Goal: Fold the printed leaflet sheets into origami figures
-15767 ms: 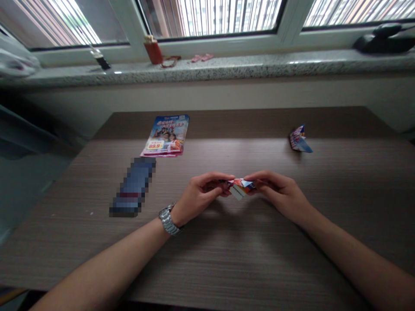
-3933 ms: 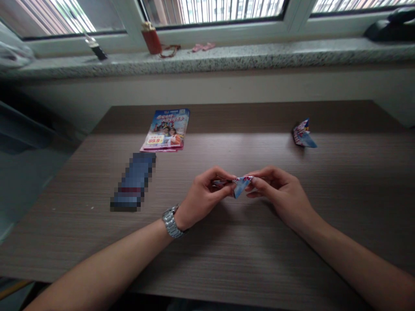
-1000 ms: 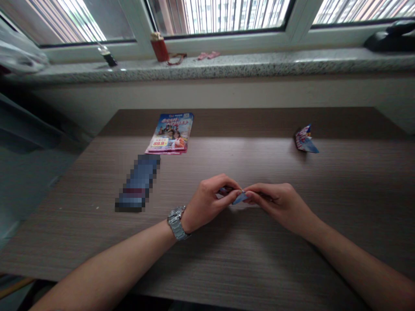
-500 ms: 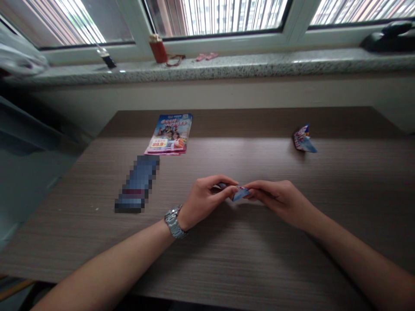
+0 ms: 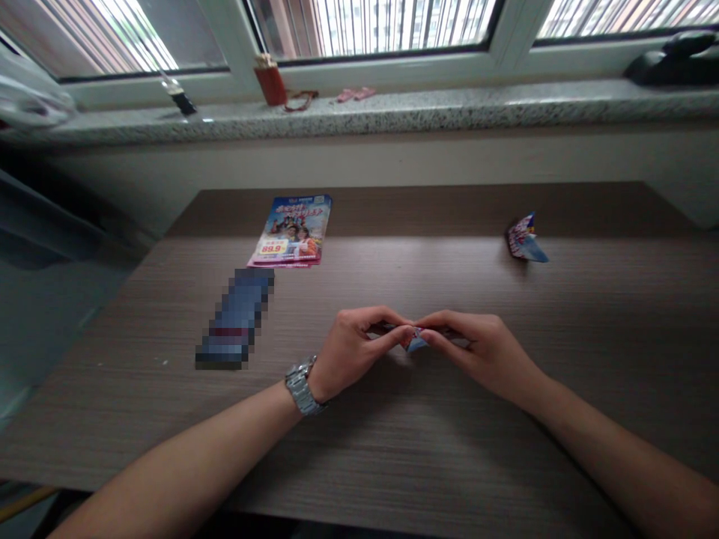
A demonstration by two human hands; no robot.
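Nearest, the left hand (image 5: 351, 352) and right hand (image 5: 488, 352) pinch a small folded printed paper (image 5: 416, 343) between thumbs and forefingers, above the wood-grain desk (image 5: 359, 449). Uneven pulling by the thumbs could tear it or spring its creases open. Beyond the right fingertips stands another folded paper piece (image 5: 525, 241); beyond the left, stacked flyers (image 5: 293, 230).

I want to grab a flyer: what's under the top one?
Under the top flyer, pink-edged sheets peek out at its near edge; their faces and number are hidden.
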